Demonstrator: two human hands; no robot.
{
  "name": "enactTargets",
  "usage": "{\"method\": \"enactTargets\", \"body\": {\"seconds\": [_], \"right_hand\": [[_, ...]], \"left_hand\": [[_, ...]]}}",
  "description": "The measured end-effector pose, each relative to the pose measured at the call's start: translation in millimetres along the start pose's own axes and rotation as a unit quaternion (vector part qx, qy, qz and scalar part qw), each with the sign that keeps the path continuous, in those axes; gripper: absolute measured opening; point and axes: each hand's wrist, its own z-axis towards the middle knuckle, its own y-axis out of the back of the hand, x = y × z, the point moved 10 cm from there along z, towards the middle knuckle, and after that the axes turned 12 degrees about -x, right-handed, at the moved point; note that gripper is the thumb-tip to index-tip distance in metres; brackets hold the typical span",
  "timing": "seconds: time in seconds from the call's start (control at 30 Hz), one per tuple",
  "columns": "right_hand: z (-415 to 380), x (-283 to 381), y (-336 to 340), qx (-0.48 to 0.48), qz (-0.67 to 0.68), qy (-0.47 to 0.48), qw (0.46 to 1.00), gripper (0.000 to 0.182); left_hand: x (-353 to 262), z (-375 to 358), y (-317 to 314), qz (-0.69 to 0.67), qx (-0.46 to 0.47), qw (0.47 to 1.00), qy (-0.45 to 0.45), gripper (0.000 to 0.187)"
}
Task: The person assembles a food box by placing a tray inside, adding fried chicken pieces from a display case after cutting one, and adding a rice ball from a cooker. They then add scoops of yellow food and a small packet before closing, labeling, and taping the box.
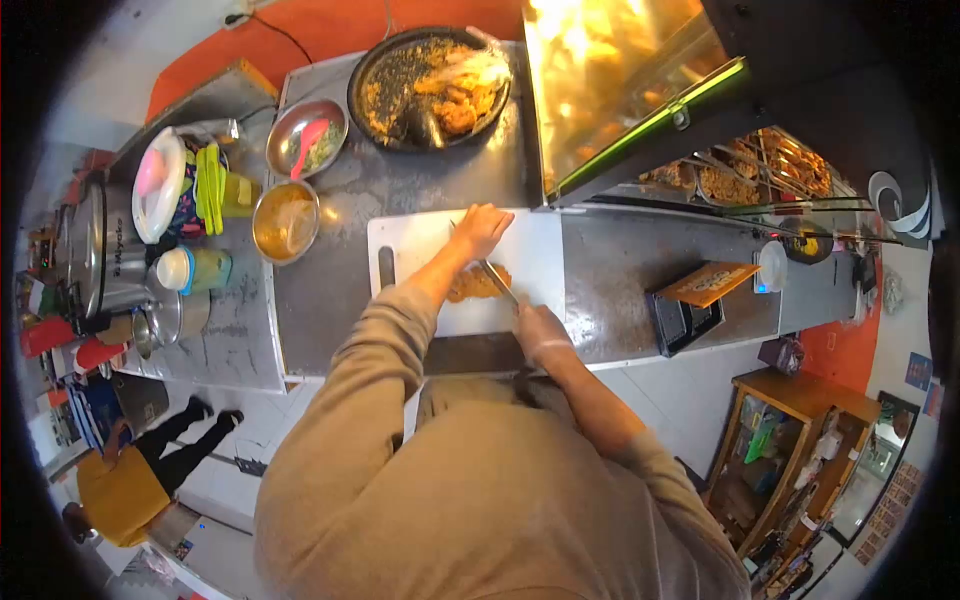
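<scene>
My right hand [542,335] grips the handle of a knife [497,276] over a white cutting board [405,232]. The blade runs across an orange-brown piece of food [472,285] that looks breaded or fried. My left hand [482,230] lies over the far part of the blade, pressing on it with fingers stretched out. A little of the blade's tip shows beyond that hand.
Behind the board stands a large black bowl [395,110] of orange food. Two metal bowls [285,222] are at left, one holding a pink spoon [308,140]. A lit display case [640,130] rises at right, near a black tablet stand [690,322]. A person [125,490] is at lower left.
</scene>
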Motion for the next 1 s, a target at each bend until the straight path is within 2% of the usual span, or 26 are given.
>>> {"method": "enactTargets", "body": {"seconds": [0.07, 0.1, 0.17, 0.2, 0.23, 0.27, 0.33, 0.37, 0.43, 0.47, 0.5, 0.57, 0.6, 0.63, 0.7, 0.77, 0.83, 0.87, 0.9, 0.97, 1.0], "right_hand": [[-16.2, 11.6, 36.8, 0.026, -0.049, -0.029, 0.998, 0.033], [-15.4, -3.3, 16.3, 0.03, -0.046, -0.035, 0.998, 0.033], [-1.6, -45.2, -39.5, 0.051, -0.013, -0.068, 0.996, 0.032], [-2.4, -28.9, -35.0, 0.034, -0.045, -0.017, 0.998, 0.034], [1.5, -24.1, -28.6, 0.032, -0.048, -0.013, 0.998, 0.034], [1.4, -21.5, -26.0, 0.043, -0.047, -0.025, 0.998, 0.036], [-0.8, -10.8, -5.0, 0.061, -0.049, -0.041, 0.996, 0.038], [6.9, -7.9, 10.4, 0.047, -0.049, -0.037, 0.997, 0.038], [6.7, -1.3, 37.1, 0.031, -0.115, -0.018, 0.993, 0.036], [7.5, -6.4, 56.5, 0.013, -0.064, -0.093, 0.994, 0.037], [18.7, -7.8, 59.2, 0.008, -0.061, -0.094, 0.994, 0.037], [43.7, -11.8, 50.9, 0.002, -0.163, -0.044, 0.986, 0.047], [48.2, 2.8, 60.7, -0.145, -0.206, 0.025, 0.968, 0.057], [50.3, 11.0, 54.0, -0.149, -0.206, 0.027, 0.967, 0.057], [47.4, 54.2, 31.7, -0.151, -0.103, 0.101, 0.978, 0.061], [25.2, 91.3, 21.8, -0.136, -0.081, 0.072, 0.985, 0.061], [18.6, 120.6, -5.5, -0.076, -0.145, 0.132, 0.978, 0.046], [22.0, 123.3, -33.0, -0.128, -0.147, 0.175, 0.965, 0.039], [25.7, 120.8, -60.8, -0.182, -0.153, 0.211, 0.948, 0.032], [16.5, 137.7, -80.2, -0.166, -0.119, 0.286, 0.936, 0.029], [17.5, 143.0, -86.0, -0.14, -0.111, 0.301, 0.937, 0.028]], "left_hand": [[-0.4, 10.4, -10.8, -0.03, -0.02, 0.999, -0.018, 0.041], [-4.5, 4.6, -15.8, -0.065, -0.034, 0.997, -0.026, 0.04], [-3.7, 1.5, -25.4, -0.036, -0.013, 0.999, -0.038, 0.038], [-14.7, -1.8, -18.1, -0.021, -0.05, 0.995, -0.087, 0.036], [-24.7, -5.9, -9.5, -0.005, -0.088, 0.987, -0.134, 0.034], [-25.4, -9.3, -6.6, -0.003, -0.088, 0.987, -0.136, 0.034], [-13.4, 4.6, 0.4, 0.037, -0.043, 0.995, -0.08, 0.031], [-16.8, 11.4, 11.4, 0.042, -0.052, 0.994, -0.091, 0.031], [-26.3, -9.2, 64.3, 0.019, -0.232, 0.971, -0.063, 0.027], [-23.8, -23.8, 87.1, 0.001, -0.283, 0.959, -0.023, 0.026], [-23.9, -40.7, 110.6, -0.05, -0.335, 0.941, 0.002, 0.028], [-3.8, -81.6, 131.7, -0.052, -0.367, 0.928, 0.041, 0.033], [19.8, -107.1, 129.1, -0.043, -0.382, 0.922, 0.051, 0.033], [11.5, -130.3, 148.7, -0.032, -0.385, 0.917, 0.094, 0.033], [32.1, -180.4, 158.4, -0.063, -0.405, 0.9, 0.146, 0.032], [50.2, -227.5, 162.7, -0.011, -0.401, 0.898, 0.182, 0.031], [60.0, -265.8, 169.5, 0.006, -0.403, 0.886, 0.231, 0.031], [66.1, -282.5, 171.0, 0.001, -0.398, 0.878, 0.265, 0.031], [65.5, -292.0, 174.1, -0.016, -0.444, 0.876, 0.189, 0.033], [69.9, -313.1, 184.0, 0.016, -0.454, 0.857, 0.244, 0.035], [63.9, -313.9, 188.3, 0.001, -0.464, 0.853, 0.238, 0.037]]}}
